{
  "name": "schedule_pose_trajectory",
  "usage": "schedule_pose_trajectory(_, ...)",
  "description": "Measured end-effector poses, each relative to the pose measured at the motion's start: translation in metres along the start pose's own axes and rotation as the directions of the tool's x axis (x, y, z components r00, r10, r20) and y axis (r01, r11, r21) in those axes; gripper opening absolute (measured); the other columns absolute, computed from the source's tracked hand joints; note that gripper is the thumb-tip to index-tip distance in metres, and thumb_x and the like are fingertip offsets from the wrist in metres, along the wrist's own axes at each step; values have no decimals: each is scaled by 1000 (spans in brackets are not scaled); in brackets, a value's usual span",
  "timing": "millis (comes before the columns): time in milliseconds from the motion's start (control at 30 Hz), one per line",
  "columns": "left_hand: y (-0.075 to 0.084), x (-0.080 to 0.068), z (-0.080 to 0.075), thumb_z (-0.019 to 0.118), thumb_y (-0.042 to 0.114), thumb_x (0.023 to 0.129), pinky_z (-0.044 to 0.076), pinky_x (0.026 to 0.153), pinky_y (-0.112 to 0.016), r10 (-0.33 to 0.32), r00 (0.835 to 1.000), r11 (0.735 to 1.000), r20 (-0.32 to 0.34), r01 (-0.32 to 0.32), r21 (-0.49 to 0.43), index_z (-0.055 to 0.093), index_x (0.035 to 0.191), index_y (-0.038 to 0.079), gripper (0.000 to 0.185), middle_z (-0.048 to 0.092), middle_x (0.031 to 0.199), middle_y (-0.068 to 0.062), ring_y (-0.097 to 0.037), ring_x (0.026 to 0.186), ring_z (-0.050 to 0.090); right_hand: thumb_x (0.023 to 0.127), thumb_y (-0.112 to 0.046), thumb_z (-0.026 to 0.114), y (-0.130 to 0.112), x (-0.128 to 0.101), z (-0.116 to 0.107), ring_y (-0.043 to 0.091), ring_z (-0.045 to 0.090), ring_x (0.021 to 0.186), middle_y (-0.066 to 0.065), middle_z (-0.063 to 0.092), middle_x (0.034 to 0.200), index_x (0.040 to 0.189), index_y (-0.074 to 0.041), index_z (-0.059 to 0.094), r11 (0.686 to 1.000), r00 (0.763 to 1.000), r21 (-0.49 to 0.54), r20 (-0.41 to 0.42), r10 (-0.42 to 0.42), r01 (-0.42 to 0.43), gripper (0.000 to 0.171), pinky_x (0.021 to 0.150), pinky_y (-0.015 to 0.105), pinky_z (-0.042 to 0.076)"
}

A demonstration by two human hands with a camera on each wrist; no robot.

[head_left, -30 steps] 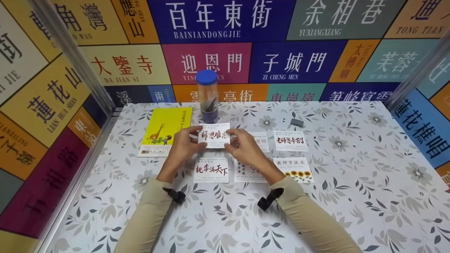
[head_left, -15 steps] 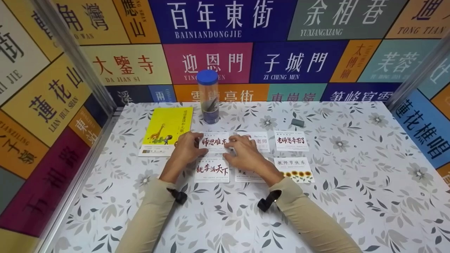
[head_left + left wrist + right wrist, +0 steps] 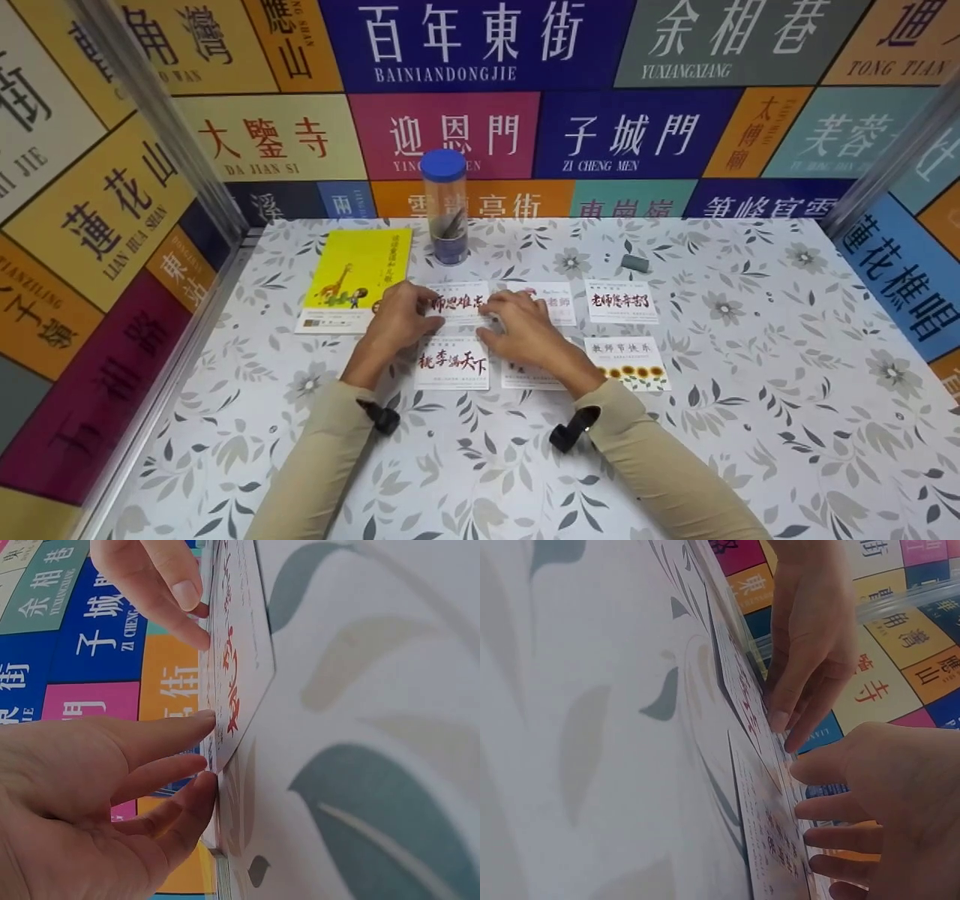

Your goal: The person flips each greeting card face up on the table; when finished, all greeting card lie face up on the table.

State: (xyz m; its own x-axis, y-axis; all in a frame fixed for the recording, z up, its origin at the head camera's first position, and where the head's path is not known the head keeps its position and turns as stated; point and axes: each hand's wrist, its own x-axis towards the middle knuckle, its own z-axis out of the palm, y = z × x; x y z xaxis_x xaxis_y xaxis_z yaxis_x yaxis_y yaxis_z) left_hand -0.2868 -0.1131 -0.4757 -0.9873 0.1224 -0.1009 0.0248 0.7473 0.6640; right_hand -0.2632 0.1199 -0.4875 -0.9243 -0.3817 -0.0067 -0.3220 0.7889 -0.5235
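Observation:
A white card with red brush lettering lies flat in the back row of a card grid. My left hand rests at its left edge, fingertips and thumb right at the border. At the card's right edge stands my right hand, thumb and fingers relaxed, covering parts of two neighbouring cards. Just in front lies another red-lettered card, seen at a low angle in the left wrist view. A partly covered card is under the right wrist. Neither hand has anything lifted.
On the right are a red-lettered card and a sunflower card. Behind stands a clear tube with a blue lid. A yellow booklet lies beside the left hand, and a small dark green cylinder lies at back right.
Both hands have lowered the card they held raised one second ago onto the table, completing the left spot of the back row. Over the last half second the hands have hardly moved.

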Motion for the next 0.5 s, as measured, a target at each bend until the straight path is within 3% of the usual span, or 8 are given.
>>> schedule_pose_trajectory(367,0,4,0,77,13,100,55,88,-38,30,999,999,15,-30,-15,74,138,5,39,73,115,-13,-25,101,64,103,-35,71,4,-2,-1,32,45,149,9,54,161,148,-16,65,998,997,17,-35,-68,68,49,127,57,31)
schedule_pose_trajectory(500,-1,4,-5,75,19,103,60,97,-41,69,997,997,-18,-70,-40,62,150,1,53,70,129,-18,-29,111,68,104,-32,71,11,-5,-5,33,47,150,12,56,160,146,-14,66,992,989,43,-89,-117,121,46,128,59,31)
